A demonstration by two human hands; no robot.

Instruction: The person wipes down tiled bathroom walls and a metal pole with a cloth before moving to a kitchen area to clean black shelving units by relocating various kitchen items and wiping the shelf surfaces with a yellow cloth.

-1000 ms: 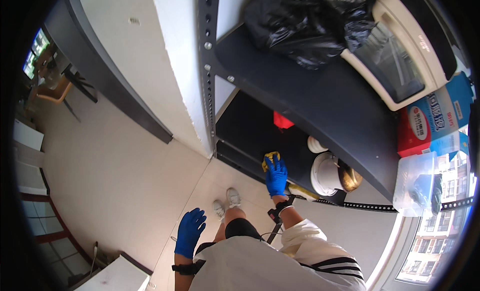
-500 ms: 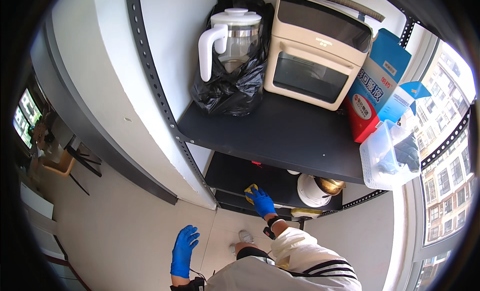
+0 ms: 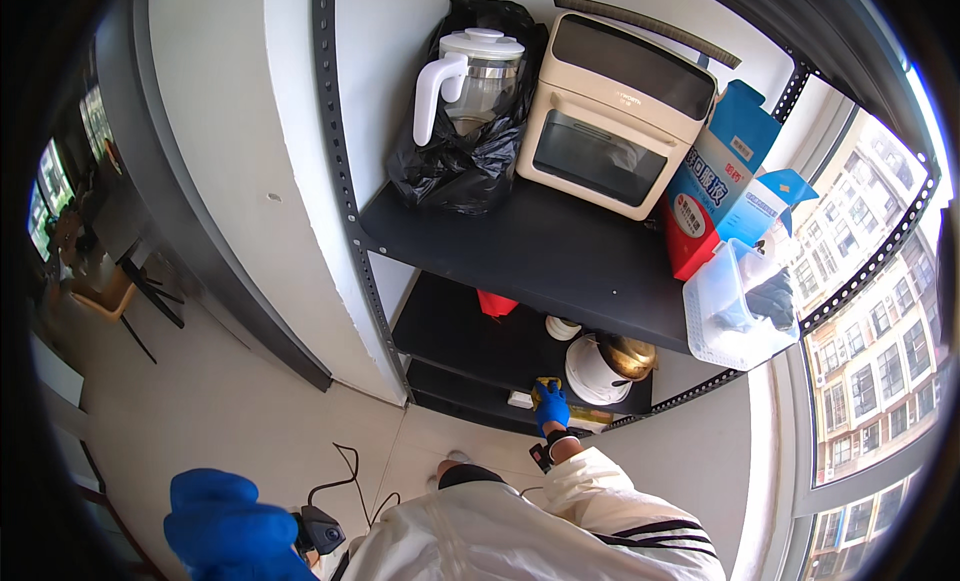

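Observation:
My right hand (image 3: 552, 413), in a blue glove, presses a yellow cloth (image 3: 546, 383) near the front edge of the middle black shelf (image 3: 470, 346). Just right of it stands a white round pot or cooker (image 3: 590, 374) with a gold-coloured metal piece (image 3: 630, 357) by it. My left hand (image 3: 225, 526), gloved in blue too, is raised at the lower left, away from the shelves. It is blurred, so its fingers are hard to make out, and no object shows in it.
On the top shelf (image 3: 530, 256) stand a glass kettle (image 3: 485, 91) in a black bag, a beige oven (image 3: 610, 111), a blue-and-red box (image 3: 715, 181) and a clear plastic basket (image 3: 725, 306). Below are a red object (image 3: 495, 303) and a small white container (image 3: 562, 327). A window lies right.
My right hand has slid the yellow cloth rightward along the shelf, toward the white pot. My left hand has moved left and closer to the camera. The view has shifted.

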